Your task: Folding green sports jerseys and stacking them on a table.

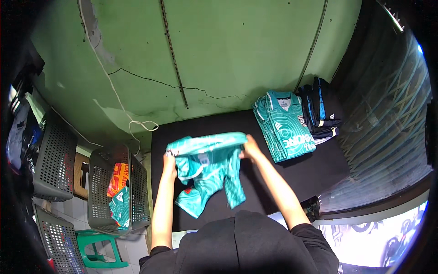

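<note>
Both my hands hold a teal patterned jersey (208, 161) up over a table with a black cover (253, 191). On the left, my left hand (169, 162) grips one end of the jersey's gathered upper fold. At the opposite end, my right hand (249, 149) has hold of the same fold. The lower part of the garment hangs loose towards me, with its sleeves dangling and a small red patch near one of them. Fingers are partly hidden by the cloth and blurred.
Folded teal jerseys (285, 126) are stacked at the table's far right, beside folded dark garments (321, 106). Left of the table, a grey perforated basket (106, 191) holds clothes. More baskets (54, 157) and a green plastic stool (101, 246) stand nearby. A white cable (111, 85) hangs down the green wall.
</note>
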Demonstrator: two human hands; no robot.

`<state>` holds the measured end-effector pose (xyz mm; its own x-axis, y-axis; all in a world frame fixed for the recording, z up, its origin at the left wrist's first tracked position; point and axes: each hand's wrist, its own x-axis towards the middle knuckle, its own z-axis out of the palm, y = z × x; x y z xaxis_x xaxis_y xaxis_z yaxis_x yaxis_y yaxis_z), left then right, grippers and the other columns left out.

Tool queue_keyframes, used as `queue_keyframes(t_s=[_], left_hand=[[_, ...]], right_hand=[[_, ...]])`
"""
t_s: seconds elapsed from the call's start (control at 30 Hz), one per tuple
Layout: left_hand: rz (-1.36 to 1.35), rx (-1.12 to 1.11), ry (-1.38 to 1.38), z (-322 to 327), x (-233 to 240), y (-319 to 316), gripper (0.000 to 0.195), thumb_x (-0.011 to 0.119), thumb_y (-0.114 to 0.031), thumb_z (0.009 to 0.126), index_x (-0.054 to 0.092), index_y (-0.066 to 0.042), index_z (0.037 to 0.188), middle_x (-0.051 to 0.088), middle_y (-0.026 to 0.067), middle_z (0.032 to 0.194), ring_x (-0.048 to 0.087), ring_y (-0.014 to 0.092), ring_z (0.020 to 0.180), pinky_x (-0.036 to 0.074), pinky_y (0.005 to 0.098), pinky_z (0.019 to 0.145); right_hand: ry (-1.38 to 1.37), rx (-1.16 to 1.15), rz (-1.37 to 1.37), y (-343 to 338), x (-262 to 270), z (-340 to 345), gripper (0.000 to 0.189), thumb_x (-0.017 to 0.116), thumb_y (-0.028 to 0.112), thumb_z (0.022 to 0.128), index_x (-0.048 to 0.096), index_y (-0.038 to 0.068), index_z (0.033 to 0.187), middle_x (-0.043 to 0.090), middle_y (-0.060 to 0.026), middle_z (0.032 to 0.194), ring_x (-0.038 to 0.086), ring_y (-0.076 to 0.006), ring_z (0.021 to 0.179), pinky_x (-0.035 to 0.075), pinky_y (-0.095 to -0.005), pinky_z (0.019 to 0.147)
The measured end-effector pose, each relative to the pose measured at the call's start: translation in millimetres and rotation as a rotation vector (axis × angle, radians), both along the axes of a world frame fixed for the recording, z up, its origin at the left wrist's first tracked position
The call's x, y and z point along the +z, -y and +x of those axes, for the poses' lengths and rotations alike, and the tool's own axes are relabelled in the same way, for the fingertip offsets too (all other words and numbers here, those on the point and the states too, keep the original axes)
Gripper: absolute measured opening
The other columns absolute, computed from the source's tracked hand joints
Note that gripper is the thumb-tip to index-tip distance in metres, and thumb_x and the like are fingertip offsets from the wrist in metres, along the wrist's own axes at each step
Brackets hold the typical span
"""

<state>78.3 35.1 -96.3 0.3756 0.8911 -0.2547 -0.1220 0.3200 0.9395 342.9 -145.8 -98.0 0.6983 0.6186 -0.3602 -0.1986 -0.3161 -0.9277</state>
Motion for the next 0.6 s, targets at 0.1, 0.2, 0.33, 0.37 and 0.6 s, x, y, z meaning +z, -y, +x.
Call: queue_keyframes(t_s=[0.1,0.2,0.33,0.37,0.6], left_hand=[[0.188,0.105,0.204,32.2,55.8,-25.5,0.013,0.04,-0.012,0.089,0.049,-0.008,0.08,0.049,-0.0004,0.069,0.047,0.011,0.066,0.04,0.0267,0.063],[0.519,0.163,0.302,40.2,119.6,-35.5,0.018,0.037,-0.005,0.089,0.05,-0.005,0.101,0.055,0.0024,0.088,0.053,0.011,0.078,0.045,0.0274,0.073],[1.067,0.417,-0.294,19.1,148.0,-26.7,0.041,0.055,-0.002,0.077,0.038,0.002,0.114,0.055,0.0166,0.101,0.053,0.025,0.094,0.041,0.0356,0.086],[1.087,0.403,-0.327,11.3,140.4,-22.5,0.055,0.063,-0.004,0.069,0.035,0.004,0.115,0.053,0.0221,0.103,0.053,0.033,0.097,0.039,0.04,0.089],[1.016,0.116,-0.975,-79.7,-26.1,41.8,0.047,0.064,-0.007,0.067,0.04,0.003,0.106,0.049,0.0209,0.097,0.046,0.041,0.099,0.035,0.0496,0.081]], right_hand=[[0.888,-0.166,-0.001,-27.6,66.8,31.7,0.023,0.052,0.014,0.077,0.049,0.006,0.099,0.056,-0.0199,0.081,0.058,-0.04,0.072,0.047,-0.0477,0.061],[1.171,-0.25,0.068,-10.2,136.8,35.6,0.031,0.059,0.012,0.072,0.049,0.004,0.101,0.044,-0.0205,0.107,0.051,-0.0402,0.094,0.043,-0.0437,0.077],[1.626,-0.42,-0.013,18.5,167.4,20.3,0.049,0.067,0.01,0.06,0.046,0.002,0.104,0.04,-0.0205,0.116,0.044,-0.0383,0.105,0.038,-0.0448,0.085],[1.579,-0.356,-0.135,28.3,159.4,16.6,0.052,0.068,0.012,0.06,0.045,0.0,0.105,0.039,-0.0223,0.118,0.042,-0.0389,0.107,0.036,-0.046,0.088],[1.401,0.234,-0.525,110.6,-5.6,-44.5,0.044,0.065,0.02,0.069,0.048,-0.001,0.105,0.035,-0.0241,0.126,0.033,-0.0383,0.117,0.028,-0.0547,0.093]])
